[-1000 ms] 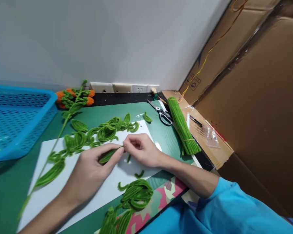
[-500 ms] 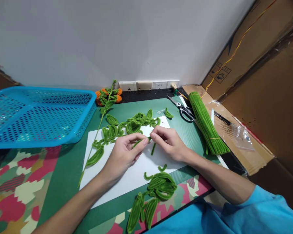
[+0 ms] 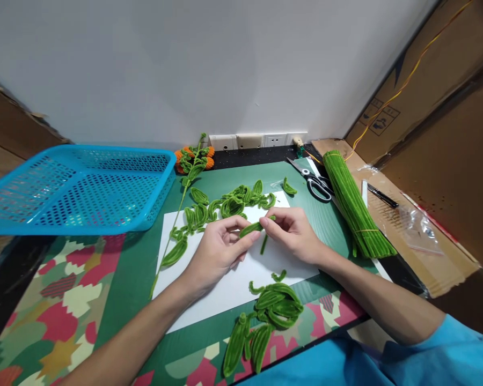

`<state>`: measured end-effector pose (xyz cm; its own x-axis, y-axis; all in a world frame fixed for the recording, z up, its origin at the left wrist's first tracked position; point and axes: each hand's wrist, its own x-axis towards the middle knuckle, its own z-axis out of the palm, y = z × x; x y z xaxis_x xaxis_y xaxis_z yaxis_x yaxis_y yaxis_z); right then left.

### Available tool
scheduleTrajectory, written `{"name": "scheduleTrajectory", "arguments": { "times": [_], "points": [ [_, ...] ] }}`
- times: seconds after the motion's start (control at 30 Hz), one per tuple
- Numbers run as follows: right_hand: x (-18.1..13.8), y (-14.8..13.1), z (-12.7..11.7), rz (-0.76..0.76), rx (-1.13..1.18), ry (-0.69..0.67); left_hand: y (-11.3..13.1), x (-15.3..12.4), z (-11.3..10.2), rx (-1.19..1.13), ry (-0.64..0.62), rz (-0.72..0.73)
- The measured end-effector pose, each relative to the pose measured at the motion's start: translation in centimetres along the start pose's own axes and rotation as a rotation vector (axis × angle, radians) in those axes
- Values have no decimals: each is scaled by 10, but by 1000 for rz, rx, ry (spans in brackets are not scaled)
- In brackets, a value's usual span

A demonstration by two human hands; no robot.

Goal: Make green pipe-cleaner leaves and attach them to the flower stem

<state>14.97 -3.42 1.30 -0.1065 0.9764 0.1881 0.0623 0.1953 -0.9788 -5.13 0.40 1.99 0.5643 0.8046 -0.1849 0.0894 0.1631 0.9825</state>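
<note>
My left hand (image 3: 221,249) pinches a green pipe-cleaner leaf (image 3: 249,229) between thumb and fingers. At the leaf's right end, my right hand (image 3: 292,233) grips it with fingertips; a short straight green piece hangs below those fingers. Both hands are over a sheet of white paper (image 3: 225,292). Just beyond them lies a row of finished-looking green leaves (image 3: 231,205). A long green stem with leaves (image 3: 181,206) runs along the paper's left side. Closer to me is another heap of green leaves (image 3: 279,305).
A blue plastic basket (image 3: 155,214) stands at left, beside orange pipe-cleaner pieces (image 3: 209,162). Scissors (image 3: 319,188) and a thick bundle of green pipe cleaners (image 3: 352,206) lie at right. A black cutter knife (image 3: 382,195) rests on cardboard (image 3: 443,268). Wall sockets (image 3: 274,140) are behind.
The view has shifted slightly, so everything sits farther right. The leaf in my fingers has turned and shows more of its broad side. Both hands keep their hold.
</note>
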Motion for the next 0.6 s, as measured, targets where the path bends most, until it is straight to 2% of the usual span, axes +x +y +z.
{"name": "scheduleTrajectory", "arguments": {
  "times": [0.1, 0.3, 0.47, 0.6],
  "points": [
    [0, 2, 8, 79, 149, 29, 1, -2, 0, 20, -12, 37],
    [-2, 5, 18, 340, 572, -2, 1, -4, 1, 36, -13, 78],
    [1, 2, 11, 337, 589, 8, 4, -2, 2, -44, -40, 30],
    [2, 3, 3, 248, 468, -11, 7, -2, 0, -150, -164, -21]
  ]
}}
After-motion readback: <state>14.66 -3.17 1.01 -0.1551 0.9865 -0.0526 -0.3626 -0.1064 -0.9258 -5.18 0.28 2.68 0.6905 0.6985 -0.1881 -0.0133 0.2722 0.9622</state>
